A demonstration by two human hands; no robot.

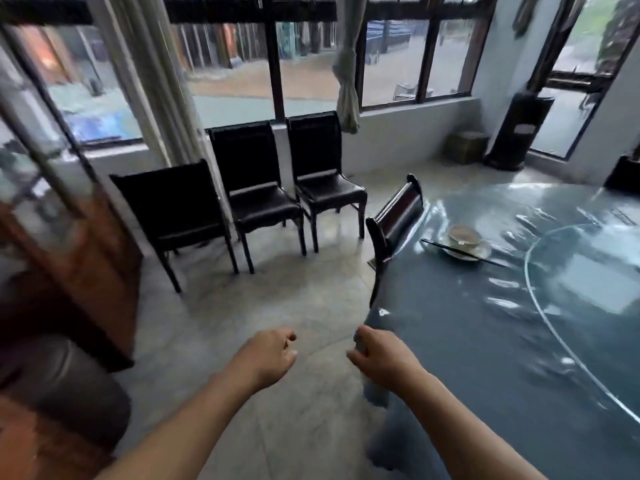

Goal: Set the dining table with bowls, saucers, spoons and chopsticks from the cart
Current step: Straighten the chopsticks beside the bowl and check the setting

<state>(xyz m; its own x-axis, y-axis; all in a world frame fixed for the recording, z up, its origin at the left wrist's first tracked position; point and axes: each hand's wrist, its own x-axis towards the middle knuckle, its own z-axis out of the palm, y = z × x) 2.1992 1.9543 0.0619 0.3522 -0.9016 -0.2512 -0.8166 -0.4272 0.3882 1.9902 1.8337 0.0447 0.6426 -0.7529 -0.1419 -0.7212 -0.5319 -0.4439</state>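
Note:
A round dining table (485, 341) under a shiny blue-grey cover fills the right side. On it stands one place setting: a bowl (464, 234) on a saucer (479, 255), with dark chopsticks (450, 248) laid across the saucer's rim. My left hand (270, 358) hangs over the floor with its fingers loosely curled and holds nothing. My right hand (379, 355) is at the table's near left edge, fingers loosely curled, also holding nothing. The cart is not in view, and the image is blurred by motion.
Three black chairs (249, 192) line the window wall. A dark wooden chair (394, 223) is pushed against the table's left edge. A glass turntable (588, 271) lies on the table. A brown cabinet (69, 254) stands at the left, and open floor (277, 289) lies between it and the table.

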